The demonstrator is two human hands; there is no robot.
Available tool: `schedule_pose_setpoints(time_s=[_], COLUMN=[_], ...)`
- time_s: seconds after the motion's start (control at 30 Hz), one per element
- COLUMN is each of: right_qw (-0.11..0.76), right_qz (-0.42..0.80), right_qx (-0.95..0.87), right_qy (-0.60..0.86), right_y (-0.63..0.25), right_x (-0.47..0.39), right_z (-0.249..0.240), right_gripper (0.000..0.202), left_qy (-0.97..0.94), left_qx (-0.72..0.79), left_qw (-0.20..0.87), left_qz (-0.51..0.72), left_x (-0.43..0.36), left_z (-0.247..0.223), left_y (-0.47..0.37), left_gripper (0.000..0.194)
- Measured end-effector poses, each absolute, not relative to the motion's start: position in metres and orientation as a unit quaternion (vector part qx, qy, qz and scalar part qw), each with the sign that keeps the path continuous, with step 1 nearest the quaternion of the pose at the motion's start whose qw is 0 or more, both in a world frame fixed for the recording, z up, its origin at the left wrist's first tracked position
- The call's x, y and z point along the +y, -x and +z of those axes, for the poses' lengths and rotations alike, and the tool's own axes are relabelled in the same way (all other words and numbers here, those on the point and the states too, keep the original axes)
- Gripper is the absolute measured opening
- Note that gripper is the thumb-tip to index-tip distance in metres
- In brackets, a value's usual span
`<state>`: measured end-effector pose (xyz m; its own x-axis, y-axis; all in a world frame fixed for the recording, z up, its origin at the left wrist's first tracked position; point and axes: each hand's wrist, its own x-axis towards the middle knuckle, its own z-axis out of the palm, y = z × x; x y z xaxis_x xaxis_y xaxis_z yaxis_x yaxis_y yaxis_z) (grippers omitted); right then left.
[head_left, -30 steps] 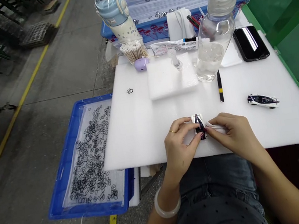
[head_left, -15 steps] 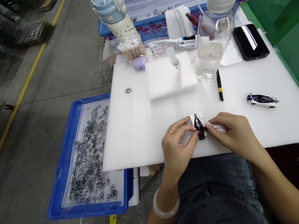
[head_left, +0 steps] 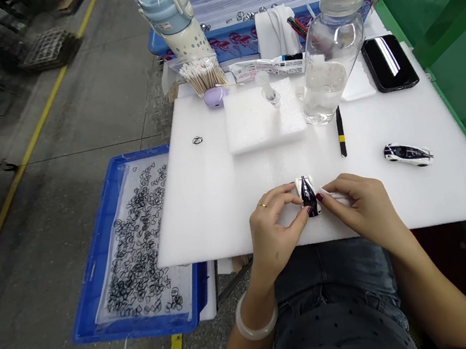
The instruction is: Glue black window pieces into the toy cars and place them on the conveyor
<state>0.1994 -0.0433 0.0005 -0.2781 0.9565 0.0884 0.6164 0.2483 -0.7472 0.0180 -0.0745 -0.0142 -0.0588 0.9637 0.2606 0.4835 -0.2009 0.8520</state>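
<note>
A small white and dark toy car (head_left: 308, 194) rests near the front edge of the white foam board (head_left: 204, 219). My left hand (head_left: 275, 223) grips it from the left side, thumb and fingertips on its body. My right hand (head_left: 356, 200) pinches a white cloth (head_left: 339, 195) close against the car's right side. Whether that cloth touches the car, I cannot tell. A second toy car (head_left: 407, 154) of the same look lies to the right. Black tweezers (head_left: 341, 133) with a yellow band lie beyond my right hand.
Behind stand a clear bottle (head_left: 324, 81), a foam block (head_left: 264, 124) with a small tube, cotton swabs (head_left: 201, 75), a purple case (head_left: 216, 96), a drink bottle (head_left: 177, 26) and a phone (head_left: 389, 63). A blue tray (head_left: 96, 280) of many black rings sits lower left.
The view has shifted slightly. Both hands stay at the toy car in nearly the same pose; the left fingers have moved very little.
</note>
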Motion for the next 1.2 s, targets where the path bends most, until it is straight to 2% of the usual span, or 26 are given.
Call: schedule_pose_setpoints(time_s=[1.2], right_qw=[0.261], right_qz=[0.275], right_qx=[-0.748], right_qy=[0.544], right_y=[-0.1971], right_x=[-0.0434], right_z=[-0.0007], right_gripper=[0.018], left_qy=[-0.626], left_qx=[0.584], left_qw=[0.255], left_qz=[0.450], left_x=[-0.0735], left_z=[-0.0170], left_y=[-0.0194], left_gripper=[0.011])
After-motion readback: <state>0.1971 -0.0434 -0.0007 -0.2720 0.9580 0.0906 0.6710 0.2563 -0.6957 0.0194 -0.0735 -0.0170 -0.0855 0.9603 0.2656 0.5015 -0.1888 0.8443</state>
